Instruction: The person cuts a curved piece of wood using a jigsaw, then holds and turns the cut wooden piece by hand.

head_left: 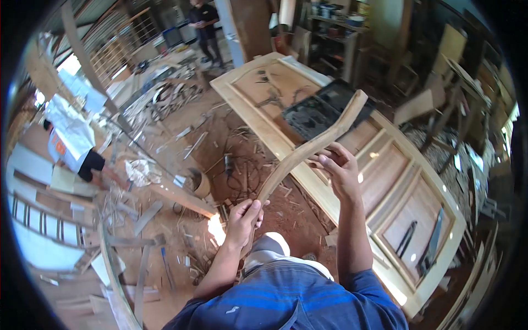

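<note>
A long curved wooden piece (305, 152) rises from near my body toward the far right, above the edge of the panelled door (245, 111). My left hand (242, 220) is closed around its lower end, the thumb pressed on top. Farther up, my right hand (338, 168) holds the same piece from below, thumb and fingers against its side. Beyond the wood, an open black plastic case (311, 115) lies on the door. At the door's near end rest a handsaw (433, 242) and a dark, narrow tool (407, 237).
Wood scraps (165, 99) and offcuts litter the dirt floor. A bucket (201, 186) stands left of centre, near a wooden post. One person (205, 27) stands at the back; another person (69, 148) is at the left. Cluttered shelves (341, 25) stand behind the door.
</note>
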A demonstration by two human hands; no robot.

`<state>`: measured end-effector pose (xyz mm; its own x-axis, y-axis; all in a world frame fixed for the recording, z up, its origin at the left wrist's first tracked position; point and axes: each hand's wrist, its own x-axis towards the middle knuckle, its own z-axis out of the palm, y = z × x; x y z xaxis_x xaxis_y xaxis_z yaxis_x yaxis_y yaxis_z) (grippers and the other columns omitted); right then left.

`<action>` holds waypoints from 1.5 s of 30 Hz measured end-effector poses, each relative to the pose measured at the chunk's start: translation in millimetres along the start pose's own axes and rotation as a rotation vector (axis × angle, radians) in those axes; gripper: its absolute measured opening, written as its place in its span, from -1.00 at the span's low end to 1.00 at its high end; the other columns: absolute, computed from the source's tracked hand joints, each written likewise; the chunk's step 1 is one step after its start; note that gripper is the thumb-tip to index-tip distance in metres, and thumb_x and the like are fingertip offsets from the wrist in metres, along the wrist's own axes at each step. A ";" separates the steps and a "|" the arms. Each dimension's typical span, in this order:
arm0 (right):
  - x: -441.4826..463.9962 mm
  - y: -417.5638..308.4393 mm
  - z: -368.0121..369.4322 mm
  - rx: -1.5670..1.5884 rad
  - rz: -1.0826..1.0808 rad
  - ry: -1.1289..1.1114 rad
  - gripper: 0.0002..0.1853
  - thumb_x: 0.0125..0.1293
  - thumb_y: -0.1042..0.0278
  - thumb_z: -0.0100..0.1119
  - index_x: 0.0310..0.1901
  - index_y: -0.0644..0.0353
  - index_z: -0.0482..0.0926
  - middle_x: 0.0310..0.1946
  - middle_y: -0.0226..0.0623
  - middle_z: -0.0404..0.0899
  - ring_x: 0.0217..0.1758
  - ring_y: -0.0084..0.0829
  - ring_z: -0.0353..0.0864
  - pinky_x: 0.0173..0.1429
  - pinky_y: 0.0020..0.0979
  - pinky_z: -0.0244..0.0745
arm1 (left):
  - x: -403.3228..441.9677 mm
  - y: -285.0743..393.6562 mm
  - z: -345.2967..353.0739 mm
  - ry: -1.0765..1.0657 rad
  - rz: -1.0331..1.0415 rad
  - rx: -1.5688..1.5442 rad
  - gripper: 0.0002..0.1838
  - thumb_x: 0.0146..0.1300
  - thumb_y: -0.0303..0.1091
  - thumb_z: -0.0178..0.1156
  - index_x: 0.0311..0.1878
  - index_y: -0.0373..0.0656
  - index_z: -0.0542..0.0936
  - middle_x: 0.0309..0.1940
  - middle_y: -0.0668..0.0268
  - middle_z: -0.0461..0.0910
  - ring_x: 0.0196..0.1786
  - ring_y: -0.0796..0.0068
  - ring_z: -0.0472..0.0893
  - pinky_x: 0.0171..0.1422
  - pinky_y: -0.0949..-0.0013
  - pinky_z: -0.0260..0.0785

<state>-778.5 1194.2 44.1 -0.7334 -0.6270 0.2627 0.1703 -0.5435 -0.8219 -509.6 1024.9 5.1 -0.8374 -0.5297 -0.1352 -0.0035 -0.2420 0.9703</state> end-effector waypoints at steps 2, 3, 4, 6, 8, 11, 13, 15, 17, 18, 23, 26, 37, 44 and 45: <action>33.2 20.9 -14.5 -0.069 -0.015 -0.036 -0.49 0.47 0.70 0.31 0.44 0.42 0.56 0.00 -0.13 0.83 0.06 -0.33 0.85 0.18 -0.25 0.78 | 26.1 -1.2 -10.8 0.034 0.008 -0.005 -0.55 0.79 -0.07 0.20 0.19 -0.37 0.74 -0.39 0.42 0.58 -0.39 0.69 0.49 -0.30 0.53 0.36; 48.9 28.2 -18.7 -0.111 -0.030 -0.041 -0.44 0.44 0.76 0.28 0.46 0.42 0.54 -0.04 -0.16 0.83 0.01 -0.38 0.83 0.15 -0.28 0.76 | 38.4 -0.8 -16.0 0.066 0.010 -0.017 -0.55 0.79 -0.07 0.19 0.18 -0.36 0.74 -0.39 0.42 0.57 -0.39 0.69 0.48 -0.30 0.53 0.35; 64.3 35.7 -22.9 -0.125 -0.021 -0.017 -0.39 0.37 0.79 0.24 0.47 0.40 0.54 -0.09 -0.19 0.82 -0.04 -0.40 0.81 0.13 -0.32 0.74 | 52.7 -0.3 -21.6 0.096 0.013 -0.036 -0.55 0.79 -0.07 0.19 0.18 -0.36 0.74 -0.39 0.42 0.56 -0.40 0.68 0.48 -0.31 0.53 0.35; 92.3 48.7 -32.4 -0.164 0.000 0.050 -0.28 0.24 0.85 0.16 0.50 0.37 0.53 -0.20 -0.24 0.80 -0.14 -0.45 0.77 0.08 -0.40 0.68 | 84.3 -1.7 -35.4 0.140 0.005 -0.076 -0.54 0.80 -0.06 0.17 0.17 -0.36 0.74 -0.40 0.42 0.55 -0.41 0.68 0.46 -0.31 0.53 0.34; 119.6 61.1 -37.8 -0.202 0.038 0.103 -0.26 0.22 0.84 0.18 0.51 0.35 0.53 -0.24 -0.29 0.77 -0.16 -0.47 0.76 0.08 -0.40 0.69 | 126.3 -9.6 -56.5 0.156 0.000 -0.103 -0.53 0.80 -0.06 0.16 0.17 -0.38 0.73 -0.41 0.42 0.54 -0.44 0.66 0.45 -0.33 0.51 0.33; 165.9 91.9 -50.5 -0.225 0.096 0.153 -0.32 0.32 0.75 0.39 0.49 0.34 0.54 -0.20 -0.24 0.80 -0.14 -0.47 0.79 0.05 -0.36 0.73 | 201.6 -12.1 -87.7 0.136 0.004 -0.086 -0.52 0.79 -0.06 0.17 0.17 -0.42 0.73 -0.42 0.41 0.55 -0.45 0.66 0.47 -0.34 0.51 0.33; 204.0 121.5 -60.5 -0.235 0.078 0.175 -0.34 0.34 0.69 0.48 0.48 0.35 0.54 -0.16 -0.19 0.83 -0.14 -0.45 0.80 0.04 -0.35 0.75 | 263.2 -11.6 -111.0 0.094 0.007 -0.062 -0.52 0.78 -0.07 0.18 0.16 -0.43 0.73 -0.42 0.40 0.56 -0.45 0.66 0.47 -0.35 0.50 0.33; 250.2 143.7 -57.6 -0.224 0.061 0.230 -0.38 0.37 0.64 0.56 0.43 0.38 0.56 -0.09 -0.10 0.86 -0.13 -0.41 0.83 0.04 -0.32 0.77 | 323.9 -1.5 -130.8 0.030 0.002 -0.051 -0.53 0.78 -0.09 0.19 0.15 -0.43 0.74 -0.42 0.40 0.57 -0.44 0.67 0.48 -0.35 0.50 0.33; 296.0 157.8 -40.3 -0.232 0.078 0.263 -0.42 0.42 0.67 0.53 0.43 0.37 0.57 -0.08 -0.11 0.87 -0.10 -0.42 0.83 0.05 -0.35 0.79 | 368.7 17.3 -142.9 -0.017 -0.045 -0.047 -0.54 0.77 -0.10 0.21 0.14 -0.43 0.75 -0.43 0.41 0.58 -0.45 0.67 0.47 -0.35 0.51 0.34; 320.7 163.5 -30.4 -0.230 0.072 0.275 -0.44 0.44 0.68 0.51 0.43 0.36 0.57 -0.07 -0.12 0.87 -0.09 -0.43 0.84 0.06 -0.36 0.79 | 389.6 22.7 -150.2 -0.039 -0.071 -0.058 -0.54 0.77 -0.09 0.22 0.14 -0.43 0.75 -0.43 0.42 0.58 -0.44 0.67 0.47 -0.35 0.51 0.34; 402.7 176.7 2.0 -0.238 -0.020 0.328 -0.70 0.51 0.62 0.47 0.20 0.36 0.65 -0.08 -0.14 0.87 -0.07 -0.40 0.85 0.06 -0.33 0.81 | 474.3 65.8 -170.4 -0.155 -0.145 -0.094 -0.58 0.74 -0.11 0.25 0.12 -0.38 0.78 -0.43 0.44 0.57 -0.41 0.70 0.45 -0.30 0.51 0.30; 424.6 176.6 6.9 -0.318 -0.041 0.327 -0.79 0.59 0.59 0.38 0.17 0.34 0.68 -0.09 -0.20 0.86 -0.07 -0.41 0.84 0.09 -0.32 0.80 | 505.2 77.7 -175.6 -0.197 -0.156 -0.099 -0.61 0.73 -0.12 0.27 0.11 -0.35 0.79 -0.43 0.47 0.57 -0.40 0.72 0.43 -0.28 0.52 0.28; 463.8 154.2 17.3 -0.321 -0.069 0.238 -0.86 0.67 0.65 0.17 0.11 0.34 0.68 -0.12 -0.32 0.76 -0.09 -0.49 0.75 0.05 -0.36 0.72 | 535.6 100.0 -158.4 -0.240 -0.142 -0.079 -0.59 0.75 -0.11 0.23 0.18 -0.35 0.77 -0.39 0.47 0.59 -0.39 0.70 0.43 -0.25 0.51 0.29; 468.1 144.8 -5.4 -0.311 -0.081 0.133 -0.80 0.67 0.67 0.06 0.10 0.29 0.67 -0.14 -0.37 0.72 -0.10 -0.53 0.70 0.04 -0.41 0.64 | 522.3 103.9 -135.0 -0.161 -0.064 0.006 -0.56 0.78 -0.09 0.19 0.17 -0.36 0.77 -0.41 0.48 0.56 -0.39 0.70 0.45 -0.26 0.51 0.31; 466.5 143.2 -8.0 -0.315 -0.073 0.139 -0.81 0.67 0.67 0.05 0.10 0.29 0.67 -0.13 -0.37 0.72 -0.11 -0.54 0.70 0.03 -0.41 0.64 | 521.2 100.1 -130.6 -0.151 -0.063 0.016 -0.56 0.78 -0.10 0.19 0.17 -0.36 0.77 -0.41 0.48 0.56 -0.39 0.70 0.46 -0.26 0.51 0.31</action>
<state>-1101.6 828.3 44.8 -0.8223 -0.4992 0.2733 -0.0815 -0.3720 -0.9247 -875.0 618.5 5.5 -0.9077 -0.3855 -0.1658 -0.0666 -0.2577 0.9639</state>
